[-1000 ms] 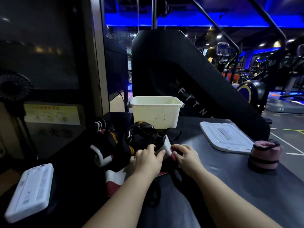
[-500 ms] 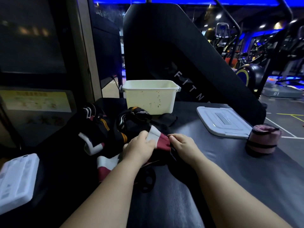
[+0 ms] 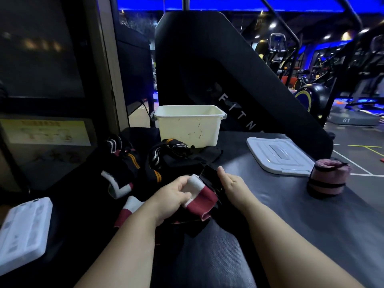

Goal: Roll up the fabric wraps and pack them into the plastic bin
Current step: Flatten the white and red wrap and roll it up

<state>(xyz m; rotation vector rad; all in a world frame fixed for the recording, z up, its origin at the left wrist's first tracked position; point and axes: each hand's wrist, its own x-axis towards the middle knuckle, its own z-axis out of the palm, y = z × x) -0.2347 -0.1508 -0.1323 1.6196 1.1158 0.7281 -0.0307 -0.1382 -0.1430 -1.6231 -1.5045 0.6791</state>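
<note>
Matt plastic bin (image 3: 188, 129), cloth wraps (image 3: 199, 197)

Dim scene, blue overhead glow, edges warped and blurred.

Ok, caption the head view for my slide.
Left hand grips a red-and-white fabric wrap, right hand at its black end, before the open cream plastic bin; white lid lies aside.
</note>
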